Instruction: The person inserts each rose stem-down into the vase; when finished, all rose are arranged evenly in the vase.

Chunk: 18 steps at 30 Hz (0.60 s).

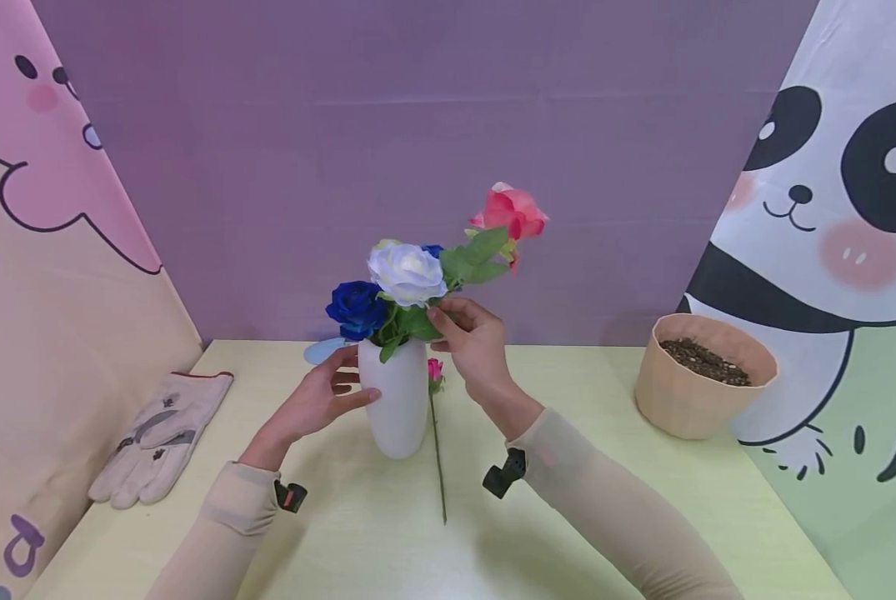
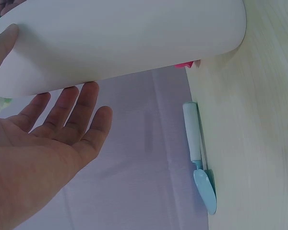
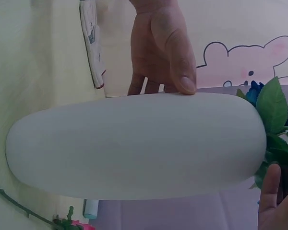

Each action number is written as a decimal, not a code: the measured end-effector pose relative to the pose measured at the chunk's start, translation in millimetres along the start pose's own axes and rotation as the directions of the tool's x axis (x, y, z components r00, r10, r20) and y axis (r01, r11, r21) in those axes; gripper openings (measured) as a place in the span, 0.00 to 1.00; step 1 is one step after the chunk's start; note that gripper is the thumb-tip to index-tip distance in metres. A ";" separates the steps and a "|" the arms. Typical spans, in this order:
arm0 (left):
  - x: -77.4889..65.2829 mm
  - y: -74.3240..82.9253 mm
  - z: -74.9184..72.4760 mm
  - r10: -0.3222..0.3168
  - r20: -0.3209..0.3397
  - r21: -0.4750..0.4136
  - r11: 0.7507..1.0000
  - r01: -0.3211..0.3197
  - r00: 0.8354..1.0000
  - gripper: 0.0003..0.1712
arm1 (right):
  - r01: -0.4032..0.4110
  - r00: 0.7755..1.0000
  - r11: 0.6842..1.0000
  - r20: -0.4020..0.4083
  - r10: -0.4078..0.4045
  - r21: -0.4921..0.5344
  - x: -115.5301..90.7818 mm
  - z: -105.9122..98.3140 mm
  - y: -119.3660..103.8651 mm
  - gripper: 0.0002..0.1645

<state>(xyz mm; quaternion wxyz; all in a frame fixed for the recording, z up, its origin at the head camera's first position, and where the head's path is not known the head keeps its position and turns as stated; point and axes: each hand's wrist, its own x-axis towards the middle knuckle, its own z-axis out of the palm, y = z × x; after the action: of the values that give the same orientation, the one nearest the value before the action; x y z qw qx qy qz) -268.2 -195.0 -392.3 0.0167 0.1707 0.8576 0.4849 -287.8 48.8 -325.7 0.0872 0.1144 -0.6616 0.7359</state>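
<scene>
A tall white vase [image 1: 397,400] stands upright on the table, holding a white rose [image 1: 407,272] and blue roses [image 1: 356,309] with green leaves. My left hand [image 1: 318,396] holds the vase from the left, thumb on its front, the other fingertips against its side [image 2: 48,124]. With thumb and fingers, my right hand [image 1: 478,346] pinches the stem of a coral-pink rose [image 1: 513,213] at the vase's mouth. This bloom leans up to the right, above the others; its lower stem is hidden by the hand and leaves.
A pink rose with a long thin stem [image 1: 438,458] lies right of the vase. Behind the vase lies a light-blue trowel [image 2: 193,134]. White work gloves [image 1: 164,437] rest at the left edge, and a tan pot [image 1: 673,392] of soil stands at the right.
</scene>
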 end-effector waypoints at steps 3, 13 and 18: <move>0.1 -0.1 -0.1 -0.003 0.003 0.000 1.000 0.003 1.000 0.46 | 0.003 1.000 0.999 0.008 -0.003 -0.042 2.6 1.3 6.9 0.10; 1.1 -1.3 -0.4 -0.023 0.010 -0.012 1.000 0.023 1.000 0.47 | -0.009 1.000 0.992 0.023 0.013 -0.129 0.1 8.5 14.7 0.10; 0.8 -0.2 -0.3 -0.026 0.009 -0.005 1.000 0.026 1.000 0.47 | -0.004 1.000 0.995 -0.004 0.004 -0.102 -1.2 9.0 11.2 0.11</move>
<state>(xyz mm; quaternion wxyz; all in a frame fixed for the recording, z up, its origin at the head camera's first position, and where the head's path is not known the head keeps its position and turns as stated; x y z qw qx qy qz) -269.0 -195.2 -392.2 0.0271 0.1616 0.8584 0.4862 -289.3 38.7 -335.8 0.0925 0.1071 -0.6983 0.7017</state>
